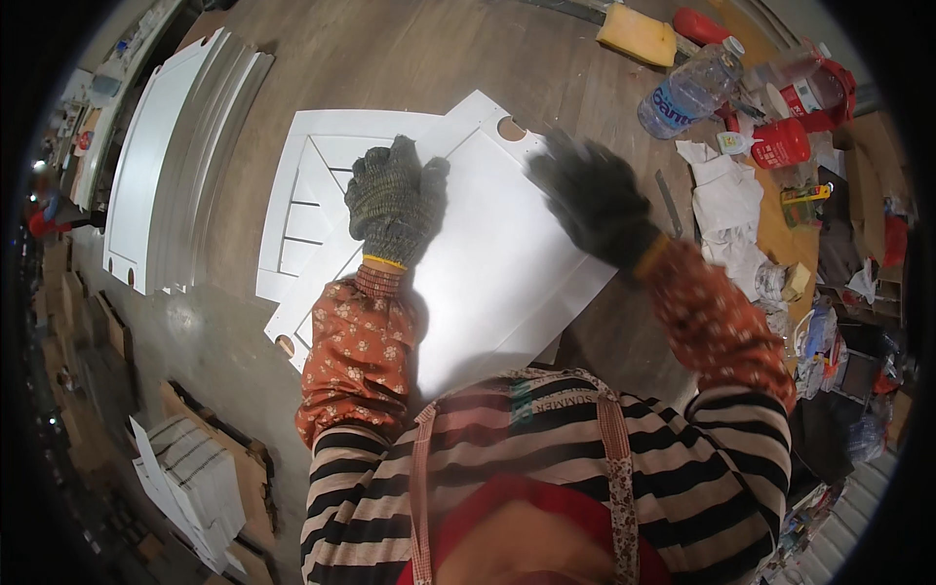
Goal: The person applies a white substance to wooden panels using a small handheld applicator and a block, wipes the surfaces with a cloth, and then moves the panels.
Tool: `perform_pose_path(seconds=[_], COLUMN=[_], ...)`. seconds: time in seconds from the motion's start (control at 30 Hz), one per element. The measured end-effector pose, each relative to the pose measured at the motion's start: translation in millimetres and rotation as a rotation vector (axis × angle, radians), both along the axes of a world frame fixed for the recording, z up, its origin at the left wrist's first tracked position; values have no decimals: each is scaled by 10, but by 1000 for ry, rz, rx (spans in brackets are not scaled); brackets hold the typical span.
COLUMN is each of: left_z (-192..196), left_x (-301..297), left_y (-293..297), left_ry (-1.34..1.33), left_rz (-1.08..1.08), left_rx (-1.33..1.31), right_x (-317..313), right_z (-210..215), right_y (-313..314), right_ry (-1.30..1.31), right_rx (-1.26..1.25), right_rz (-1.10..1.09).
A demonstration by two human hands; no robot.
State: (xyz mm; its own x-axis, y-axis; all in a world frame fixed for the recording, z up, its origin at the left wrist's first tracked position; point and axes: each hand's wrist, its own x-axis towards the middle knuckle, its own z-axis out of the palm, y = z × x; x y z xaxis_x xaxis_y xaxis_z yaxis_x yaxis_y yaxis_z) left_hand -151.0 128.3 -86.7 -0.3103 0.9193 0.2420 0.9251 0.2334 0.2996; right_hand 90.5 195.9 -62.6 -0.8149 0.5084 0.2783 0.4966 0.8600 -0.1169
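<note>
A white flat panel (487,244) with a round cut-out near its far corner lies slantwise in front of me. Beneath it, turned at another angle, is a second white panel (283,229) with dark slots and grooves. My left hand (392,195), in a dark knitted glove, rests on the panels where they overlap, thumb apart from the fingers and nothing held. Over the top panel's right edge is my right hand (590,200), gloved alike and blurred by motion. Its fingers look stretched out, with nothing visible in them; whether it touches the panel I cannot tell.
Stacked white panels (161,166) stand at the far left of the brown tabletop (390,58). Along the right are a plastic bottle (687,90), a yellow sponge block (637,35), a red container (778,144) and a white cloth (723,200). More stacked boards (200,478) sit lower left.
</note>
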Motion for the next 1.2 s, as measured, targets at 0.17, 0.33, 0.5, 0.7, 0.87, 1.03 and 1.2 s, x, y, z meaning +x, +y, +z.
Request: perform_pose_path(seconds=[0.17, 0.33, 0.5, 0.7, 0.87, 1.03, 1.2], left_z=[-30, 21, 2, 18, -44, -54, 0], left_x=[15, 64, 45, 83, 94, 409, 525], left_y=[45, 49, 65, 34, 65, 135, 241], left_ry=[58, 72, 69, 54, 134, 131, 193], left_rz=[-28, -22, 10, 14, 9, -119, -275], left_rx=[59, 37, 18, -19, -50, 55, -8], right_x=[244, -817, -1293, -417, 711, 742, 1058], right_z=[-104, -210, -30, -7, 11, -127, -155], right_y=[-238, 515, 906, 822, 156, -287, -804], right_ry=[92, 142, -78, -187, -22, 144, 120], right_rx=[177, 61, 71, -75, -103, 98, -158], right_rz=[-36, -175, -198, -97, -200, -276, -355])
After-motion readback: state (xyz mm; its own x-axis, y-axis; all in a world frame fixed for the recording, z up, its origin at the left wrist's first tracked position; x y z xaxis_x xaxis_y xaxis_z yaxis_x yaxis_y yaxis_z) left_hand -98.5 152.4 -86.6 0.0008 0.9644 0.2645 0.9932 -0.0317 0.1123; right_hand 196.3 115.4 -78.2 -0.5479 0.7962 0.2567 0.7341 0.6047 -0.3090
